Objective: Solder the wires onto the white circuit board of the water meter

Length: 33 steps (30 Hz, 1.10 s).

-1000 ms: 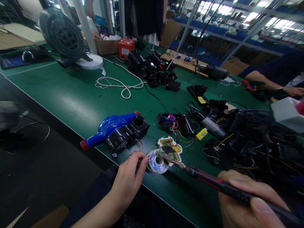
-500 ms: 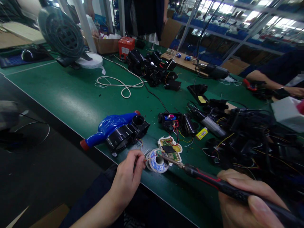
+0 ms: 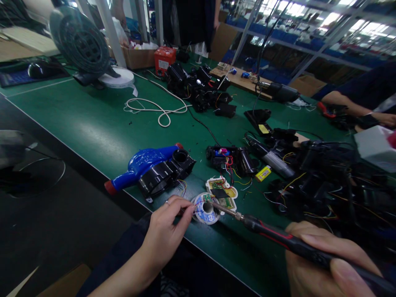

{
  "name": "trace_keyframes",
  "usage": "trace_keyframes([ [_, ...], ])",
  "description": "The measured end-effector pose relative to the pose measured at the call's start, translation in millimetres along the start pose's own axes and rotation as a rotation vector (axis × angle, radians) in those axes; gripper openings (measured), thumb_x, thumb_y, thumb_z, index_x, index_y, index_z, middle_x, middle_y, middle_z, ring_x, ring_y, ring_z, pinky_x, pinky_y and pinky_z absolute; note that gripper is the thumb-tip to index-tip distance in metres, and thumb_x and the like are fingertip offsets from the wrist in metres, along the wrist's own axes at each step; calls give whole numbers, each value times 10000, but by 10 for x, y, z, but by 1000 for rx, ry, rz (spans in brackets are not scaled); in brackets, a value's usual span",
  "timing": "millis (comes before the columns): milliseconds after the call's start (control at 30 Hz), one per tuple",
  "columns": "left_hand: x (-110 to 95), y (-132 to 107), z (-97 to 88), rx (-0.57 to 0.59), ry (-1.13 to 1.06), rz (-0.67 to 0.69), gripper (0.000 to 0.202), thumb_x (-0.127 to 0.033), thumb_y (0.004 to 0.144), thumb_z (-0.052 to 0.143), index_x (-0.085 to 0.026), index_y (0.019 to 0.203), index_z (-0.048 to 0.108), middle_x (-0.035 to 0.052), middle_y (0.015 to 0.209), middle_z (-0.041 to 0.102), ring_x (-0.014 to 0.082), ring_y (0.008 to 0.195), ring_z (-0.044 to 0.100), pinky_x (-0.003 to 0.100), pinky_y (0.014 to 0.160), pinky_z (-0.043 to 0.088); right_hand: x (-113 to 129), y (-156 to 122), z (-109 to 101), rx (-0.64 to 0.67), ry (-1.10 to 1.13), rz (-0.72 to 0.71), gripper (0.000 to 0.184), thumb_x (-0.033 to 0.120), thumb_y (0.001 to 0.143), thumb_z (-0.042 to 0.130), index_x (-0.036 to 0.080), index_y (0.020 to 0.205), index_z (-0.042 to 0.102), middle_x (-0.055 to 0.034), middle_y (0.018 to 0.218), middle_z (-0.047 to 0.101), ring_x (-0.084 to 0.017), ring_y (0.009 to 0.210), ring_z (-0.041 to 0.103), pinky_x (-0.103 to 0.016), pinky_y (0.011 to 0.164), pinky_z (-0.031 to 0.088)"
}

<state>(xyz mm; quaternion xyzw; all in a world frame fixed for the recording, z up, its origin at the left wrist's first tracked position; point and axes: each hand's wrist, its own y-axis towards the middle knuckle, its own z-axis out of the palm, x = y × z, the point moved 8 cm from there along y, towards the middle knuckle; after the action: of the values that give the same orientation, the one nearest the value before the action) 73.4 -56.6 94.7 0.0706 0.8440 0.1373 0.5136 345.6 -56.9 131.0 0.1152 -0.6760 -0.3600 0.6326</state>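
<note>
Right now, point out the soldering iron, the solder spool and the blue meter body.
soldering iron (image 3: 278, 237), head view, on its black and red handle.
solder spool (image 3: 206, 208), head view, on the hub.
blue meter body (image 3: 145, 161), head view, on its bulging middle.

Not much legible here. The solder spool (image 3: 206, 208) carries a blue label with what looks like "63" at its lower edge. The small yellow label piece (image 3: 262, 173) shows dark print, too small to read. The red box (image 3: 164, 58) has a white sticker, its text blurred.
</note>
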Motion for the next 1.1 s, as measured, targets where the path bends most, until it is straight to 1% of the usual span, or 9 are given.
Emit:
trace_keyframes([
  [100,-4,4,-6,5,8,-1,99,-149,848,534,-133,794,615,19,743,618,87,683,590,174,636,465,94,23,101,67,-3,-109,249,231,730,420,134,724,649,-13,605,589,-159,502,543,-305,421,364],
  [167,-1,-1,-5,8,10,2,95,-145,847,534,-136,793,612,13,739,615,81,681,585,170,638,461,106,36,137,91,14,-114,252,212,720,413,127,738,649,-11,610,592,-157,497,541,-305,413,357],
  [333,20,-11,7,14,14,-4,82,-142,846,538,-146,803,607,3,747,614,74,687,582,166,652,460,87,45,122,75,32,-71,237,212,711,431,123,728,651,-12,599,597,-155,504,548,-302,436,364],
  [533,2,-7,-25,-13,29,11,66,-147,841,544,-152,805,599,7,745,608,86,678,585,177,619,469,88,40,139,97,21,-80,259,207,706,408,122,738,650,-12,592,591,-156,494,540,-303,418,357],
  [667,4,-32,-81,-41,25,16,63,-139,837,545,-157,805,597,7,746,608,93,676,586,185,613,475,88,36,120,64,-2,-76,259,215,717,397,140,726,645,-5,582,577,-160,496,537,-307,415,351],
  [800,27,-62,-116,-57,15,13,61,-131,833,545,-156,818,599,8,759,607,95,690,587,188,621,481,81,66,-1,-73,-1,-87,294,290,778,386,157,681,629,3,550,522,-137,438,495,-286,384,321],
  [900,23,-58,-140,-72,25,19,58,-131,830,549,-154,818,601,10,762,605,92,691,586,183,618,481,47,114,-61,-158,34,-66,303,347,789,411,161,680,624,16,516,491,-120,413,467,-271,372,323],
  [1033,-36,-32,-178,-90,26,46,61,-122,828,553,-154,814,603,5,764,613,79,696,593,156,619,477,-5,153,-58,-216,38,-11,293,367,789,417,158,725,612,15,548,545,-139,425,509,-271,334,352],
  [1100,-70,-27,-190,-90,34,60,65,-125,829,551,-157,813,606,3,773,621,79,704,599,152,624,478,-45,150,-50,-231,45,36,305,406,788,436,158,764,611,13,588,571,-147,416,521,-277,319,366],
])
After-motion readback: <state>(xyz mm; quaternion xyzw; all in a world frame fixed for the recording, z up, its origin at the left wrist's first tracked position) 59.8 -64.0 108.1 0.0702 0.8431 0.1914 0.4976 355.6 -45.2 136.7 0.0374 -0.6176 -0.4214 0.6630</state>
